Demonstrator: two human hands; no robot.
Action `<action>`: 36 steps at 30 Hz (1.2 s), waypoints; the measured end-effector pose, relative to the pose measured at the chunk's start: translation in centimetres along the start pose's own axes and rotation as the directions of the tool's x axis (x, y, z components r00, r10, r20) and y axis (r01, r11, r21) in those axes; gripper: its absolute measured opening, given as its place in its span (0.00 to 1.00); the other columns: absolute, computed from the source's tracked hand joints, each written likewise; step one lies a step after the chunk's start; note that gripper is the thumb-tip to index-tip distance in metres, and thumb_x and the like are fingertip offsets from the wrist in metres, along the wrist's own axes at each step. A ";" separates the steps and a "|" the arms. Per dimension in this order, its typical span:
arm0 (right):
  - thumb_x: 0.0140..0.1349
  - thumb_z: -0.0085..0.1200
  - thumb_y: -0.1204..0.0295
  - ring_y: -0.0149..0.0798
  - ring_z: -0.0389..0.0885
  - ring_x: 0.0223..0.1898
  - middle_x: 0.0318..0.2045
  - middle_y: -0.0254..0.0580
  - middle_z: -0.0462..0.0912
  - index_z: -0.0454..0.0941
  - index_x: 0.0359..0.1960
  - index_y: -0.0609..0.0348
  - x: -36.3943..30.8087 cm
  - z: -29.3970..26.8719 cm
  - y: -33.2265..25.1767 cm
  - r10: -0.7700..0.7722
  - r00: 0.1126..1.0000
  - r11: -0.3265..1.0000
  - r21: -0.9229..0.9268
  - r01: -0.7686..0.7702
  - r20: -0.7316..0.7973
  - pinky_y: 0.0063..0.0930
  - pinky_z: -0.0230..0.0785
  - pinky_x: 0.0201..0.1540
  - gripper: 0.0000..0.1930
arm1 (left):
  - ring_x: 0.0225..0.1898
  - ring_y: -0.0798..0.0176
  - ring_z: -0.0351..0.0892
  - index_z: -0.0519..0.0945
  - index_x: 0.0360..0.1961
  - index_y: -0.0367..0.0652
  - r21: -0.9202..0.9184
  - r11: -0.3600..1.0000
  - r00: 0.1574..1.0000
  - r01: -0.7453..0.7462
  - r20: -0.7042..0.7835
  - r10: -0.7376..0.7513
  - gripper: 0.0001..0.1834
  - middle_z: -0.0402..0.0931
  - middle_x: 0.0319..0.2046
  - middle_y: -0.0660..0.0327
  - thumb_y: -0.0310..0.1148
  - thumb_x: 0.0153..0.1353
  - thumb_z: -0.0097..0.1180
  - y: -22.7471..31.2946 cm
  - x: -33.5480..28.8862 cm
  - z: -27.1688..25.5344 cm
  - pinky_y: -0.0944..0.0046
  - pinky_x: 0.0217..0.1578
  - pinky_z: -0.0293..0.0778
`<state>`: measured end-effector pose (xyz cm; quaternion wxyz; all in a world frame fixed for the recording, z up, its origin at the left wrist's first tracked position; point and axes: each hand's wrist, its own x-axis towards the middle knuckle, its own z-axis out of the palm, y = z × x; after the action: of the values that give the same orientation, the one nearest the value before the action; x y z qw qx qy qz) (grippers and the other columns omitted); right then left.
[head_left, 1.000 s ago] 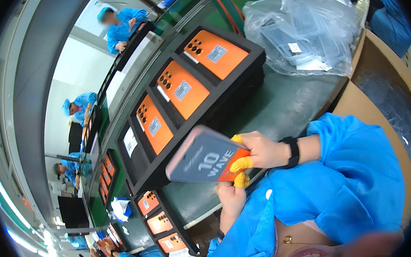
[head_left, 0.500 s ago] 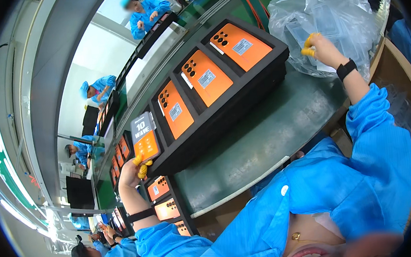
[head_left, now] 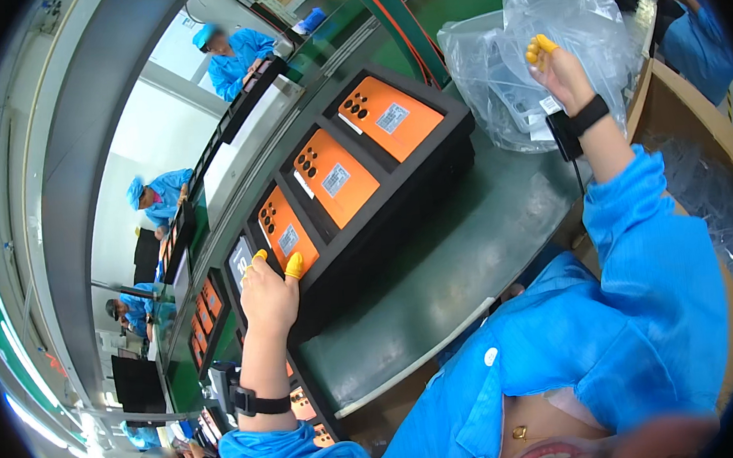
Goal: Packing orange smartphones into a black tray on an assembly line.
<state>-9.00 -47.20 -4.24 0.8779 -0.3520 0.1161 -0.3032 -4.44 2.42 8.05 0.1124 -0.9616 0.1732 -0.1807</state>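
Note:
My left hand (head_left: 270, 297), with yellow finger cots on thumb and fingers, is at the lower edge of an orange phone (head_left: 287, 227) in a black foam tray (head_left: 356, 208). Its thumb and forefinger are spread, with nothing visibly gripped. Left of that phone, a phone with a grey printed front (head_left: 238, 261) is mostly hidden by the hand. Two more orange phones (head_left: 337, 178) (head_left: 392, 118) lie back up in the tray, camera lenses toward the far edge. My right hand (head_left: 565, 75), also in yellow cots, hovers over clear plastic bags, fingers loosely curled and apart, holding nothing visible.
Clear plastic bags (head_left: 492, 73) lie on the green bench (head_left: 438, 266) at the right, beside an open cardboard box (head_left: 666, 102). A further tray of orange phones (head_left: 207, 315) stands at the left. Co-workers in blue (head_left: 237, 63) sit along the line. A green post (head_left: 389, 20) rises behind.
My left hand has shifted from the grey-fronted phone to the lower edge of the orange phone beside it. My right hand has turned, fingers upward. The whole view has shifted somewhat.

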 end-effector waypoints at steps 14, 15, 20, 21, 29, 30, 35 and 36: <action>0.44 0.49 0.69 0.48 0.75 0.23 0.22 0.51 0.74 0.72 0.23 0.63 -22.9 10.3 1.2 0.563 0.558 -0.275 -0.499 0.822 0.609 0.35 0.68 0.26 0.09 | 0.42 0.45 0.69 0.56 0.51 0.27 -0.044 0.995 0.905 0.093 0.419 -0.067 0.40 0.69 0.38 0.41 0.57 0.53 0.40 2.5 0.6 -2.2 0.54 0.41 0.66; 0.47 0.50 0.64 0.50 0.74 0.22 0.21 0.52 0.73 0.72 0.25 0.65 -22.9 8.5 4.8 0.622 0.481 -0.120 -0.531 0.839 0.618 0.37 0.68 0.25 0.14 | 0.44 0.44 0.68 0.54 0.52 0.28 -0.081 0.986 0.864 0.143 0.497 -0.084 0.40 0.68 0.39 0.40 0.56 0.53 0.40 2.2 1.4 -1.6 0.54 0.43 0.65; 0.51 0.49 0.65 0.49 0.72 0.37 0.34 0.53 0.71 0.69 0.37 0.65 -22.9 7.6 11.6 0.448 0.594 0.359 -0.743 0.565 0.669 0.38 0.65 0.38 0.17 | 0.45 0.60 0.68 0.56 0.53 0.32 -0.727 0.441 0.849 0.526 0.416 -0.327 0.30 0.67 0.44 0.52 0.39 0.55 0.49 -0.4 2.7 2.6 0.67 0.43 0.63; 0.51 0.49 0.65 0.49 0.72 0.37 0.34 0.53 0.71 0.69 0.37 0.65 -22.8 7.6 11.6 0.458 0.584 0.366 -0.741 0.563 0.670 0.38 0.65 0.38 0.17 | 0.43 0.64 0.69 0.61 0.50 0.32 -0.768 0.282 0.810 0.574 0.484 -0.332 0.25 0.69 0.42 0.54 0.38 0.55 0.48 -0.7 2.8 2.5 0.68 0.41 0.64; 0.43 0.53 0.71 0.44 0.66 0.42 0.38 0.42 0.69 0.71 0.40 0.53 -17.6 3.9 10.8 0.444 0.627 -0.265 -0.575 0.774 0.640 0.34 0.59 0.42 0.18 | 0.38 0.66 0.71 0.69 0.43 0.40 -0.804 -0.357 0.765 0.475 0.578 -0.283 0.14 0.71 0.38 0.62 0.32 0.56 0.45 -1.9 0.5 -0.5 0.66 0.39 0.66; 0.44 0.53 0.70 0.44 0.66 0.42 0.38 0.43 0.70 0.71 0.41 0.53 -17.7 3.8 11.1 0.336 0.577 -0.242 -0.524 0.816 0.744 0.34 0.59 0.42 0.18 | 0.40 0.65 0.71 0.68 0.44 0.38 -0.897 -0.314 0.868 0.311 0.403 -0.291 0.16 0.71 0.39 0.60 0.34 0.55 0.45 -1.3 -1.1 -0.7 0.65 0.40 0.66; 0.53 0.51 0.65 0.43 0.67 0.46 0.44 0.46 0.69 0.65 0.46 0.61 -18.9 8.4 8.0 0.116 0.729 0.385 -0.707 0.593 0.674 0.32 0.60 0.46 0.21 | 0.43 0.61 0.70 0.64 0.47 0.35 -0.942 -0.314 0.968 -0.118 -0.038 -0.249 0.19 0.69 0.42 0.55 0.33 0.56 0.43 7.5 -9.1 -1.0 0.63 0.44 0.67; 0.55 0.49 0.65 0.38 0.68 0.45 0.43 0.43 0.70 0.64 0.47 0.62 -19.7 9.0 8.2 0.212 0.721 0.723 -0.602 0.339 0.660 0.29 0.62 0.45 0.20 | 0.43 0.62 0.70 0.63 0.48 0.34 -0.956 -0.291 0.970 -0.049 0.024 -0.244 0.20 0.69 0.43 0.55 0.35 0.57 0.44 9.6 -10.4 0.9 0.64 0.44 0.66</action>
<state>-17.16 -25.52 -3.56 0.6483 -0.7413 -0.1286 -0.1169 -16.03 -2.36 1.33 -0.7330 -0.6535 0.1771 -0.0652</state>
